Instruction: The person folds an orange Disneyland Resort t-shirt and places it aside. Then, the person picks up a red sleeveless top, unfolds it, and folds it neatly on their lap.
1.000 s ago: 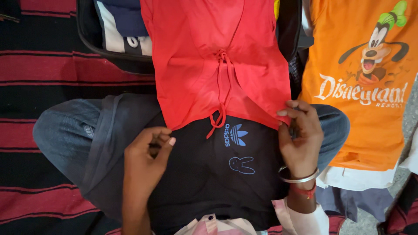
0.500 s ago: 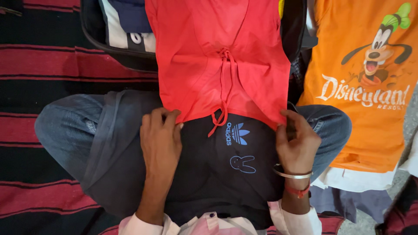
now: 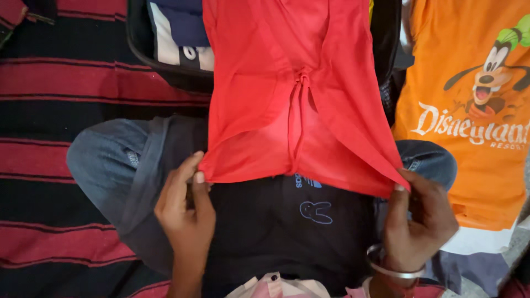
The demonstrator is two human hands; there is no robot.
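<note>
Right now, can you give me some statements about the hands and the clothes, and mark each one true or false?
1. Both hands pinch the lower corners of the red top. True: the left hand has one corner, the right hand the other.
2. The orange shirt lies to the person's left. False: it lies to the right.
3. The red top has a drawstring down its middle. True.
4. The right wrist is bare. False: it wears a metal bangle.
5. The dark shirt lies on top of the red top. False: the red top's hem lies over it.
</note>
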